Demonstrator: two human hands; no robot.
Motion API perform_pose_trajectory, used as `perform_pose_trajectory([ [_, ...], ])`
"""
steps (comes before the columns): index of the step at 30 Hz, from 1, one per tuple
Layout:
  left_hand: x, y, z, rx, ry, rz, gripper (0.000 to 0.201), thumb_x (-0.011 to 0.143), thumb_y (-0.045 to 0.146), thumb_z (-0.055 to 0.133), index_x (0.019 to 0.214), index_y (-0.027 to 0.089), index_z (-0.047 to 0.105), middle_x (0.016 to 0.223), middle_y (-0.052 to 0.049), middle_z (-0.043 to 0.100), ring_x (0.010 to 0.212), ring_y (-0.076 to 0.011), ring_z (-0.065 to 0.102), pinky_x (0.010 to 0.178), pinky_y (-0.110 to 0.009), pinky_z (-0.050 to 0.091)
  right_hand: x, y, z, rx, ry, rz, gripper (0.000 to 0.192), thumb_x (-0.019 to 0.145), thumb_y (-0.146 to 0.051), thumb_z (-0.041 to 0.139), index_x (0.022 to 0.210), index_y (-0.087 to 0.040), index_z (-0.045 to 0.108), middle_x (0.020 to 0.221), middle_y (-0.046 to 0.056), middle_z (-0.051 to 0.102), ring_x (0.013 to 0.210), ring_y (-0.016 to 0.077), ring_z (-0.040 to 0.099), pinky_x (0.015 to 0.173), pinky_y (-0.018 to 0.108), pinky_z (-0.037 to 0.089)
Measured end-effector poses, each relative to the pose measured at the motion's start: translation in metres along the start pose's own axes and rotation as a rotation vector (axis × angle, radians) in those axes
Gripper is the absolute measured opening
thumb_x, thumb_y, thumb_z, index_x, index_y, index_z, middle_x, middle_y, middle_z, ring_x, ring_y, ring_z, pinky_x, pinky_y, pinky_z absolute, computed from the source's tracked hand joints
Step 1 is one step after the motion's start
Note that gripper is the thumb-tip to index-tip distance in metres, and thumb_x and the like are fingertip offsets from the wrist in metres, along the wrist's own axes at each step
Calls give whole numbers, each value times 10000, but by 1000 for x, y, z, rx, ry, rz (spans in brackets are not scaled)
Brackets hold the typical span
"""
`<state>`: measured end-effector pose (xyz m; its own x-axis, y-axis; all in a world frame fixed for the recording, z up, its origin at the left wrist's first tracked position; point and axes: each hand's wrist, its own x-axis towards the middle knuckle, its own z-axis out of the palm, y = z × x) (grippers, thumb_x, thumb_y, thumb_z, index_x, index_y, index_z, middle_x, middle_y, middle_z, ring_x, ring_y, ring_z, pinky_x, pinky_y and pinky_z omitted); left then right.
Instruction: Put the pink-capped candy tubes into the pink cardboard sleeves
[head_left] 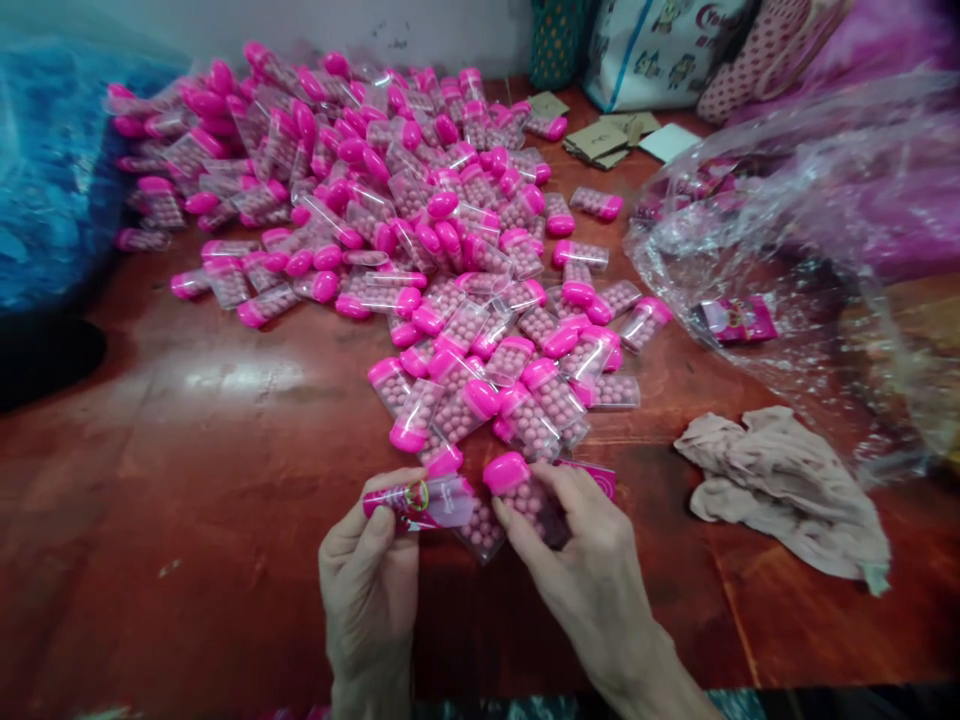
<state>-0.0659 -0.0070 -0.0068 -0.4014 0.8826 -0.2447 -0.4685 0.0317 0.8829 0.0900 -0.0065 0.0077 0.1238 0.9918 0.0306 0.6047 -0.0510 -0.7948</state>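
Near the front of the table, my left hand (375,570) pinches a printed pink label sleeve (420,502) between thumb and fingers. Beside it, my right hand (585,550) grips a clear flat container (516,490) with a pink cap, filled with small pink balls. The cap points away from me, close to the sleeve's right end. Another ball-filled container (480,530) lies partly hidden between the hands. Just beyond them begins a large heap of similar pink-capped containers (450,330). A flat pink printed piece (596,480) shows behind my right hand.
A crumpled beige cloth (784,490) lies at the right. Behind it spreads a clear plastic bag (750,230) with a pink printed packet (739,318). Cardboard pieces (607,138) and a white patterned bag (660,55) are at the back; a blue bag (60,180) stands left.
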Motion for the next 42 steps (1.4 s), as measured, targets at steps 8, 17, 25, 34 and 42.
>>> perform_pose_trajectory([
  [8, -4, 1, 2, 74, -108, 18, 165, 744, 203, 661, 854, 114, 746, 907, -82, 713, 775, -170, 661, 690, -226, 548, 4, -15, -17, 524, -271, 308, 237, 696, -299, 718, 888, -162, 691, 678, -4, 695, 567, 126, 618, 507, 180, 502],
  [17, -2, -3, 1, 77, -133, 38, 145, 758, 194, 647, 841, 133, 749, 917, -77, 713, 779, -163, 657, 712, -249, 548, 5, -13, -21, 513, -216, 354, 240, 681, -311, 727, 869, -165, 697, 624, -19, 645, 527, 96, 567, 483, 150, 482],
  [25, -1, -2, 3, 107, -73, -1, 168, 674, 262, 730, 772, 129, 756, 863, -79, 706, 713, -167, 651, 636, -237, 540, 5, -9, -21, 624, -330, 407, 263, 656, -288, 747, 891, -181, 697, 671, -20, 662, 575, 108, 583, 527, 167, 489],
  [34, -4, -1, 4, 156, -138, -15, 173, 724, 252, 678, 830, 142, 760, 922, -122, 703, 777, -227, 651, 719, -325, 520, 2, -10, -13, 571, -274, 329, 191, 699, -249, 700, 880, -190, 686, 605, -26, 621, 516, 111, 535, 458, 177, 452],
  [42, -6, 1, 12, 172, -95, -62, 198, 735, 246, 663, 872, 131, 747, 911, -108, 713, 734, -209, 664, 632, -271, 525, 4, -7, -19, 655, -455, 387, 183, 692, -248, 714, 871, -211, 700, 632, -36, 602, 558, 100, 517, 502, 172, 437],
])
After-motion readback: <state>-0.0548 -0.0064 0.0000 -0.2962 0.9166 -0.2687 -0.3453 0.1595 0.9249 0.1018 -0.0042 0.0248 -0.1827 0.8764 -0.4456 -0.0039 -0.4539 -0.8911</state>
